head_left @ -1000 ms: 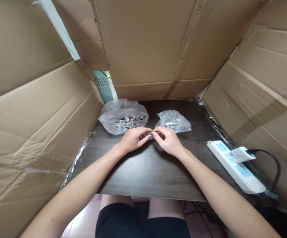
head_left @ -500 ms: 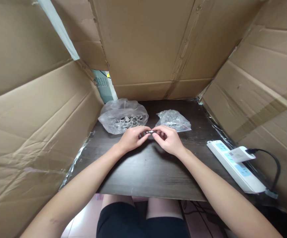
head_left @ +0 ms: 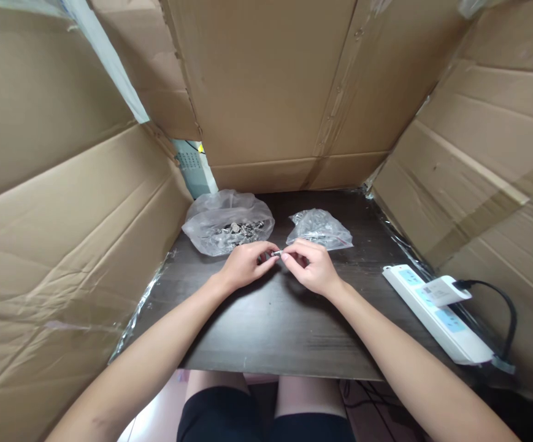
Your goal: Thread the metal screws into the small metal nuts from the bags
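Note:
Over the middle of the dark table, my left hand (head_left: 246, 265) and my right hand (head_left: 312, 265) meet fingertip to fingertip. Between them lies a small silvery metal part (head_left: 276, 253), short and rod-like, too small to tell its exact kind. My left thumb and fingers pinch its left end, while those of my right hand close round its right end. Just beyond my left hand sits an open clear plastic bag (head_left: 206, 224) of loose metal pieces (head_left: 243, 231), some with round flat heads. A smaller clear bag (head_left: 324, 228) of metal bits lies behind my right hand.
Cardboard walls (head_left: 266, 92) enclose the dark table (head_left: 257, 331) at the back, left (head_left: 64, 245) and right (head_left: 487, 153). A white power strip (head_left: 436, 313) lies along the right side, with a white plug-in adapter (head_left: 443, 290) and a black cable (head_left: 508, 301).
My right fingers have closed further over the metal part, covering more of its right end. The whole view has shifted slightly, and both bags stay in place.

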The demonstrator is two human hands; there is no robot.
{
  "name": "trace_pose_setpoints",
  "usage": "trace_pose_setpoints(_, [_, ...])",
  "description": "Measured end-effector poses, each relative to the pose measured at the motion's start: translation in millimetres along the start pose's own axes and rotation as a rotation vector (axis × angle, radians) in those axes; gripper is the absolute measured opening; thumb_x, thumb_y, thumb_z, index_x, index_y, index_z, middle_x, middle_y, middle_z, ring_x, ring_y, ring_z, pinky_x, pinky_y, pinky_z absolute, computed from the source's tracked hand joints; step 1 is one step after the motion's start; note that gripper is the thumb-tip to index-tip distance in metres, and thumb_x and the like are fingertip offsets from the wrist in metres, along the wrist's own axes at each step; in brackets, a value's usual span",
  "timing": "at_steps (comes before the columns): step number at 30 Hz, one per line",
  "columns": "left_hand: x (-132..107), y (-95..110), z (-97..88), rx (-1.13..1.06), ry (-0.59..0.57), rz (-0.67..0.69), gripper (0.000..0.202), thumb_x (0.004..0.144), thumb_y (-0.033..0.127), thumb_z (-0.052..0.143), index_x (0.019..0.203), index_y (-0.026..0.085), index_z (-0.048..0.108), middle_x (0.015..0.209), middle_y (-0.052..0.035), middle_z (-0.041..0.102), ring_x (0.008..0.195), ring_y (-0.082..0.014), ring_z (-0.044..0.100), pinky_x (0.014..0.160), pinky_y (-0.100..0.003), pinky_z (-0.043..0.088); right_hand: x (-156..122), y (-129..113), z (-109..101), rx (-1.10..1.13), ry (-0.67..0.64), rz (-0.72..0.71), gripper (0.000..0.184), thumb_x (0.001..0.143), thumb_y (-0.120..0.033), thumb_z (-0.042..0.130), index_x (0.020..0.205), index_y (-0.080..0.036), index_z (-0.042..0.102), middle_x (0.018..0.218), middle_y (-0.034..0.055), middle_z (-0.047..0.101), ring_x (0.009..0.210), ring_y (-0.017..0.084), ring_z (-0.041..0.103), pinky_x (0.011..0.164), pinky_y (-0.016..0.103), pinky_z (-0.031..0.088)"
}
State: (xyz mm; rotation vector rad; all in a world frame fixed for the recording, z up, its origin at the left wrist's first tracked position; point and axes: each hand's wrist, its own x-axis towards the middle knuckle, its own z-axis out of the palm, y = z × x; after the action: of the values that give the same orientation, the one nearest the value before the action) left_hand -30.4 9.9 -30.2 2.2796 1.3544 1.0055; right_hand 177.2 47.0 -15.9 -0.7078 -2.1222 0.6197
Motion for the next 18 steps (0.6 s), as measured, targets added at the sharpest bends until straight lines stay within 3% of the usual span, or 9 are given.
trace_pose_setpoints(5, [0.1, 0.2, -0.2, 0.011, 0.02, -0.005, 0.017, 0.096, 0.03, 0.062, 0.106, 0.018, 0.068, 0.089, -0.0023, 0.073, 0.071, -0.0128, 0.066, 0.067, -0.024, 0.051, -0.7, 4.0, 2.5, -0.011, -0.016, 0.003, 0.024, 0.094, -0.028, 0.058, 0.111, -0.019, 0.072, 0.074, 0.0017, 0.062, 0.059, 0.013, 0.052, 0.06, 0.028, 0.045])
trace_pose_setpoints(7, [0.2, -0.2, 0.2, 0.015, 0.008, -0.003, 0.017, 0.096, 0.03, 0.061, 0.106, 0.018, 0.069, 0.089, -0.0023, 0.073, 0.071, -0.0131, 0.066, 0.067, -0.024, 0.05, -0.6, 4.5, 2.5, -0.022, -0.032, 0.006, 0.022, 0.095, -0.028, 0.058, 0.107, -0.019, 0.074, 0.075, 0.0021, 0.063, 0.059, 0.013, 0.052, 0.06, 0.028, 0.045])
trace_pose_setpoints(12, [0.6, -1.7, 0.9, 0.003, -0.004, -0.013, 0.017, 0.096, 0.03, 0.061, 0.106, 0.018, 0.068, 0.089, -0.0024, 0.073, 0.073, -0.0133, 0.067, 0.065, -0.023, 0.05, -0.2, 3.2, 1.8, -0.029, 0.01, -0.036, 0.028, 0.096, -0.029, 0.055, 0.073, -0.019, 0.068, 0.065, 0.0021, 0.058, 0.058, 0.014, 0.05, 0.059, 0.029, 0.041])
trace_pose_setpoints(18, [0.2, -2.0, 0.6, 0.008, 0.009, -0.007, 0.016, 0.097, 0.03, 0.061, 0.105, 0.019, 0.068, 0.089, -0.0022, 0.073, 0.072, -0.0132, 0.067, 0.067, -0.024, 0.051, -0.3, 3.0, 2.2, -0.029, -0.001, 0.018, 0.015, 0.094, -0.028, 0.058, 0.098, -0.02, 0.07, 0.073, 0.0021, 0.062, 0.06, 0.014, 0.053, 0.06, 0.029, 0.044])
